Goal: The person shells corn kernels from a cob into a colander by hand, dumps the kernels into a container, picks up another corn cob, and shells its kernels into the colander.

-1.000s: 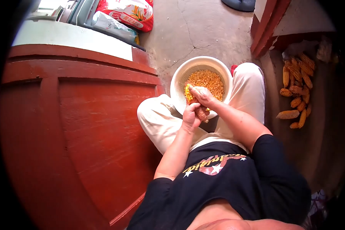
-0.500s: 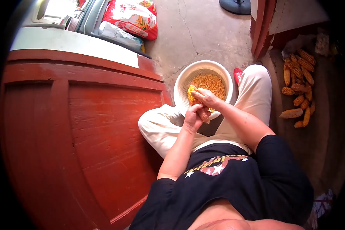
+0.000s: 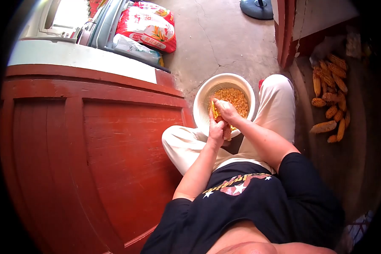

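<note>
A corn cob (image 3: 216,112) with yellow kernels is held over a white basin (image 3: 201,116) between my knees. My left hand (image 3: 216,130) is closed around its lower part. Beside that hand a pinkish, bare length of cob (image 3: 227,133) sticks out; whether it belongs to the same cob I cannot tell. My right hand (image 3: 226,111) grips the upper part, its thumb side pressed along the kernels and its other fingers partly hidden. Loose corn kernels (image 3: 237,98) cover the bottom of the basin under both hands.
Several unshelled corn cobs (image 3: 332,78) lie heaped on the floor to the right. A red wooden panel (image 3: 127,152) stands close on my left. Red and white bags (image 3: 148,25) are at the upper left, and a round dark base (image 3: 258,9) stands ahead on the concrete floor.
Both hands stay on the cob, and the right hand has shifted slightly along it. The whole view has tilted a little, so the basin appears slightly lower.
</note>
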`<state>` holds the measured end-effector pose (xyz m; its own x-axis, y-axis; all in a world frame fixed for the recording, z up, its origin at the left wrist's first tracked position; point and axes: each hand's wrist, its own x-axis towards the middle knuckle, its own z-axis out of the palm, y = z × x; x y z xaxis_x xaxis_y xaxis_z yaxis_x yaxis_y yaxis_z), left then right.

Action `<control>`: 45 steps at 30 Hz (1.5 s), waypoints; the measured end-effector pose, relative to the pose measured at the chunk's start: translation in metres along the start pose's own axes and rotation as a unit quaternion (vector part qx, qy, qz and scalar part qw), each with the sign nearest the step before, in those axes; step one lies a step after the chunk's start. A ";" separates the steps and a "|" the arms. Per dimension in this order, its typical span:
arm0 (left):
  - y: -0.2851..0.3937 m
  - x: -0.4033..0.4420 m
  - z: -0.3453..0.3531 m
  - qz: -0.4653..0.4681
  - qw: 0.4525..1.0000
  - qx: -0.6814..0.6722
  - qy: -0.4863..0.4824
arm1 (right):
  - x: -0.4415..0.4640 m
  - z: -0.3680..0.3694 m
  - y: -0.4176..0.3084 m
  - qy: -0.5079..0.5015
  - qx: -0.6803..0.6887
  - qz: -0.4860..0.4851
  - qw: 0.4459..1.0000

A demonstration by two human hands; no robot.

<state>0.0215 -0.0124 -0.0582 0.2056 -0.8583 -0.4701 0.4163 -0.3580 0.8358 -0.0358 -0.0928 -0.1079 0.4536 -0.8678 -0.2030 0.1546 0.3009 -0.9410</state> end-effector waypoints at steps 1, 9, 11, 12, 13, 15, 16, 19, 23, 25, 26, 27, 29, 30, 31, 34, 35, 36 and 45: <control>-0.001 -0.001 0.005 0.005 1.000 -0.016 0.007 | -0.002 -0.001 -0.002 0.003 -0.064 -0.001 0.998; 0.002 -0.004 0.000 -0.001 0.992 -0.123 0.023 | -0.001 0.006 0.012 0.042 -0.233 -0.121 0.964; 0.007 -0.004 -0.008 0.000 0.996 -0.091 0.015 | 0.003 0.000 0.015 0.004 -0.172 -0.116 0.978; 0.008 -0.003 -0.012 -0.001 0.998 -0.056 0.004 | 0.004 -0.002 0.018 -0.031 -0.109 -0.110 0.987; 0.007 -0.001 -0.014 -0.002 0.998 -0.059 0.005 | 0.000 -0.002 0.010 -0.032 -0.111 -0.108 0.987; 0.006 0.001 -0.018 -0.018 1.000 -0.005 -0.009 | -0.010 0.002 -0.020 -0.034 -0.119 -0.006 0.992; 0.011 -0.005 -0.004 -0.008 0.999 -0.043 -0.026 | -0.011 0.003 -0.015 -0.016 -0.190 0.003 0.982; 0.019 -0.012 0.002 -0.062 0.993 -0.087 -0.058 | -0.010 -0.005 -0.018 -0.034 -0.182 -0.019 0.983; 0.015 -0.006 -0.011 -0.090 0.980 -0.146 -0.103 | -0.005 -0.006 -0.013 -0.033 -0.247 -0.064 0.966; 0.013 -0.003 -0.012 -0.110 0.975 -0.166 -0.097 | -0.001 -0.006 -0.002 -0.008 -0.249 -0.104 0.963; 0.012 -0.004 -0.011 -0.130 0.969 -0.189 -0.089 | 0.000 -0.007 0.001 -0.005 -0.282 -0.124 0.951; 0.011 -0.005 -0.010 -0.130 0.969 -0.188 -0.089 | 0.001 -0.008 0.004 -0.005 -0.316 -0.146 0.938; 0.010 -0.006 -0.008 -0.080 0.984 -0.152 -0.057 | -0.001 -0.008 0.005 -0.018 -0.201 -0.095 0.975; 0.010 -0.006 -0.008 -0.078 0.984 -0.152 -0.057 | -0.001 -0.008 0.005 -0.030 -0.082 -0.041 0.995; 0.010 -0.006 -0.007 -0.057 0.994 -0.087 -0.039 | 0.000 -0.007 0.002 -0.029 -0.082 -0.042 0.995; 0.002 -0.002 -0.003 -0.060 0.998 -0.005 -0.022 | -0.005 -0.008 -0.004 -0.029 -0.100 -0.003 0.995; -0.001 0.000 -0.002 -0.078 0.997 0.011 -0.020 | -0.008 -0.010 -0.007 -0.024 -0.154 0.007 0.988; -0.002 0.002 -0.004 -0.092 0.994 0.005 -0.055 | -0.009 -0.012 -0.011 -0.020 -0.208 0.016 0.978; 0.010 -0.007 -0.004 -0.091 0.993 -0.043 -0.063 | 0.004 -0.012 0.038 0.014 -0.405 -0.219 0.887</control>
<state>0.0276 -0.0080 -0.0479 0.0094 -0.8234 -0.5674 0.5108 -0.4839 0.7106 -0.0389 -0.0896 -0.1476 0.4826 -0.8440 0.2341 -0.3768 -0.4414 -0.8144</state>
